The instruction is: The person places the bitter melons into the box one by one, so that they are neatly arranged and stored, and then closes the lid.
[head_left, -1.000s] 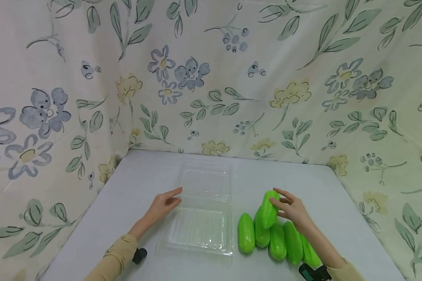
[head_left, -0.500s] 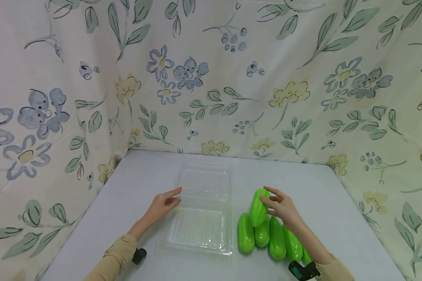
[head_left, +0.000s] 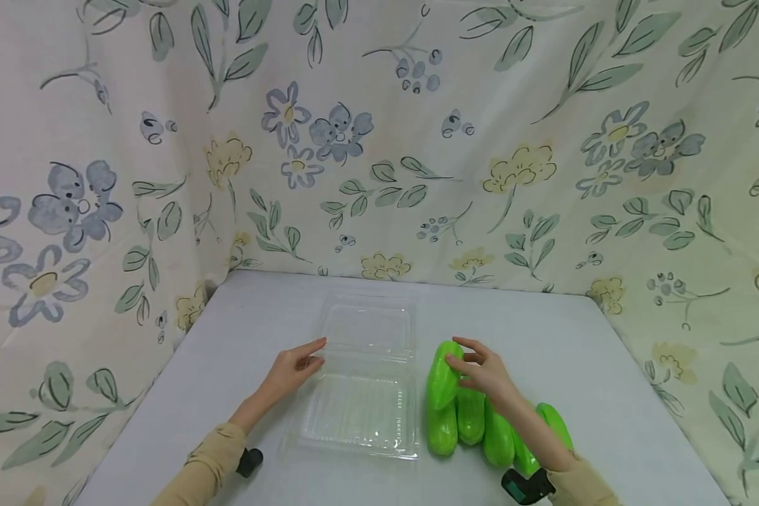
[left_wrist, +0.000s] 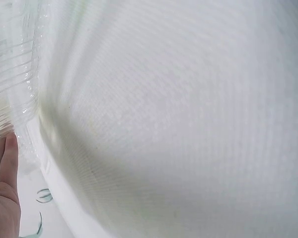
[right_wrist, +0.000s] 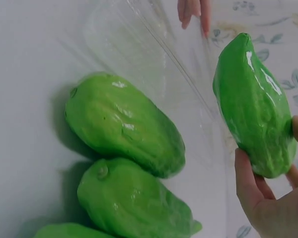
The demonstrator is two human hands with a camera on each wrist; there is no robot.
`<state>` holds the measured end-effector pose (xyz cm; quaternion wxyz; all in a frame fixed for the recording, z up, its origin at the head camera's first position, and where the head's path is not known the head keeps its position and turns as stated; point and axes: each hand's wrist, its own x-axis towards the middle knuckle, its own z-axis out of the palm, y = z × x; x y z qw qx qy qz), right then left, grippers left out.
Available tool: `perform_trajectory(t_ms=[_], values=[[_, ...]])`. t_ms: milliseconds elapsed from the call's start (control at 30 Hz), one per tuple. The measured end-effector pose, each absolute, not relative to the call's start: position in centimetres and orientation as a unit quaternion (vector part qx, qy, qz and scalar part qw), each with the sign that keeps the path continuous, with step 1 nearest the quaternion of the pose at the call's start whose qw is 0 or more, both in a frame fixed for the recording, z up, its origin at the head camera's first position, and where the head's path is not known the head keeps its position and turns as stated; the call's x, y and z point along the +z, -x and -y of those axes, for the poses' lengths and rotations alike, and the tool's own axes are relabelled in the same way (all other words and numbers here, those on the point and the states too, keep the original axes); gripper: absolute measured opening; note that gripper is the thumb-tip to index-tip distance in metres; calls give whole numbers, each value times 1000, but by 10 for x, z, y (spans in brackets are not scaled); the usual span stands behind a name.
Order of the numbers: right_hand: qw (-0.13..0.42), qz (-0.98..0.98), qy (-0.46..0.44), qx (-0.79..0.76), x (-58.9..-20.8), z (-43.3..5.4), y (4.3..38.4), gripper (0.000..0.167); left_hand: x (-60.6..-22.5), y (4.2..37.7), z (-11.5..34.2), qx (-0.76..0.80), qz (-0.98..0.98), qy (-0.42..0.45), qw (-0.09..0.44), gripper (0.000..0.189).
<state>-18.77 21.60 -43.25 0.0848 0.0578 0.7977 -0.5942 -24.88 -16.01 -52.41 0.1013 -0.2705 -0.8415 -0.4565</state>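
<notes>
My right hand (head_left: 485,377) holds a glossy green papaya (head_left: 443,383) by one end, between thumb and fingers, above the table. In the right wrist view the raised papaya (right_wrist: 256,106) points its narrow tip upward, apart from the ones lying below. Several more green papayas (head_left: 471,419) lie side by side under and beside that hand. An open clear plastic clamshell box (head_left: 360,411) lies flat left of them, its lid (head_left: 368,327) folded back. At the box's left side, near the hinge, is my left hand (head_left: 294,365), fingers extended; whether they touch the plastic is unclear.
A white-covered table (head_left: 512,316) carries everything. Floral cloth (head_left: 386,140) hangs behind it and along both sides. One papaya (head_left: 554,425) lies to the right of my right forearm. Dark devices are strapped at both wrists.
My right hand has carried the held papaya leftward, from over the middle of the row to above the leftmost papaya, nearer the box. The left hand and the box stay in place.
</notes>
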Motion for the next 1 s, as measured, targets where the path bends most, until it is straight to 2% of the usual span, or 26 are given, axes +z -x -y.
perform_trajectory(t_ms=[300, 533, 1000], values=[[78, -785, -53, -612, -434, -196, 188, 54, -525, 248, 160, -457, 838, 274, 118, 41], [76, -777, -52, -622, -439, -184, 189, 51, -525, 248, 161, -464, 838, 267, 101, 42], [92, -749, -40, -655, -447, -158, 194, 51, -525, 249, 161, -460, 836, 278, 112, 42]])
